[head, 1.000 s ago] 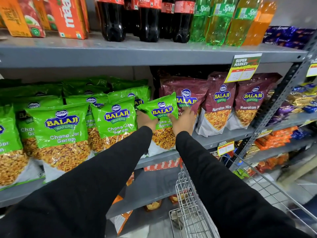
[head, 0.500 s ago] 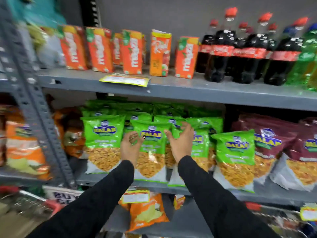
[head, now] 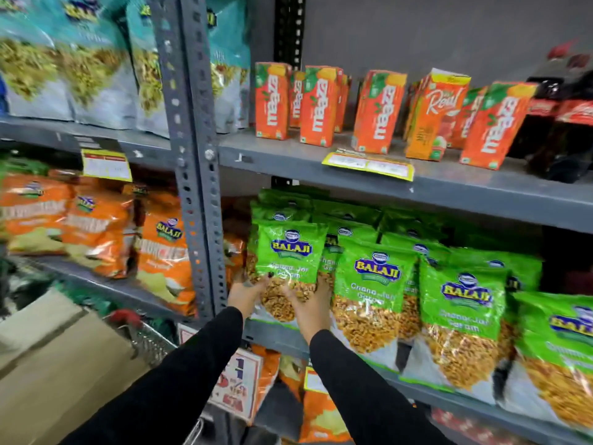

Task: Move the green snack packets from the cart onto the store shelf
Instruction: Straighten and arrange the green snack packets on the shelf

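Note:
A green Balaji snack packet [head: 290,252] stands at the left end of the middle shelf [head: 276,335], beside the grey upright post. My left hand [head: 245,293] grips its lower left edge and my right hand [head: 313,305] grips its lower right side. To its right, several more green packets [head: 465,303] stand in rows on the same shelf, front ones leaning forward. Part of the wire cart [head: 150,340] shows at lower left, behind my left sleeve; its contents are hidden.
A grey perforated post [head: 195,194] divides the shelving. Orange chip bags [head: 160,252] fill the left bay, teal packets above them. Orange juice cartons [head: 378,110] and dark cola bottles [head: 561,117] stand on the upper shelf. A cardboard box [head: 54,358] lies at lower left.
The view and both hands have shifted left along the shelf, from the rightmost green packet to the leftmost one by the post, which both hands now hold.

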`<act>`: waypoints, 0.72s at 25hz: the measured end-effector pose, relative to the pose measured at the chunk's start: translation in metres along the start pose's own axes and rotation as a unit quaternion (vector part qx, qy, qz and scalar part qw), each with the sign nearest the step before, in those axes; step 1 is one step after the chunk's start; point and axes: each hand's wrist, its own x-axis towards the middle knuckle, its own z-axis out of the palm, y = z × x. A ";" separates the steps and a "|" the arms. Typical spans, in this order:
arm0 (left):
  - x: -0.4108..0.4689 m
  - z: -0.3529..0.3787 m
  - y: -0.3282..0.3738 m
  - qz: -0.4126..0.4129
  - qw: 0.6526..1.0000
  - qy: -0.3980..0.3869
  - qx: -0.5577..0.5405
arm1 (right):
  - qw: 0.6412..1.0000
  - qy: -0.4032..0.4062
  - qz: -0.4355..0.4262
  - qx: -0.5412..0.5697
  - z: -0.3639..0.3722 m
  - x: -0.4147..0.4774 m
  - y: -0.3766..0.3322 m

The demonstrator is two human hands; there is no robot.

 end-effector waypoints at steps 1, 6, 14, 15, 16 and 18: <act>-0.001 0.002 0.005 -0.018 1.000 -0.014 -0.008 | 1.000 -0.003 0.020 0.006 0.002 0.001 0.002; 0.006 0.009 0.004 -0.080 0.993 -0.038 -0.074 | 0.999 -0.017 0.022 0.031 0.005 0.001 0.006; 0.025 0.005 0.012 -0.053 0.997 0.025 -0.057 | 0.993 -0.039 0.031 0.107 0.040 -0.004 -0.012; 0.027 0.003 0.014 -0.052 0.996 0.043 -0.057 | 0.993 -0.040 0.032 0.107 0.046 -0.004 -0.013; 0.034 0.001 0.012 -0.052 0.995 0.054 -0.058 | 0.993 -0.044 0.032 0.102 0.050 -0.003 -0.015; 0.040 0.000 0.010 -0.075 0.992 0.083 -0.057 | 0.995 -0.056 0.025 0.082 0.058 -0.001 -0.015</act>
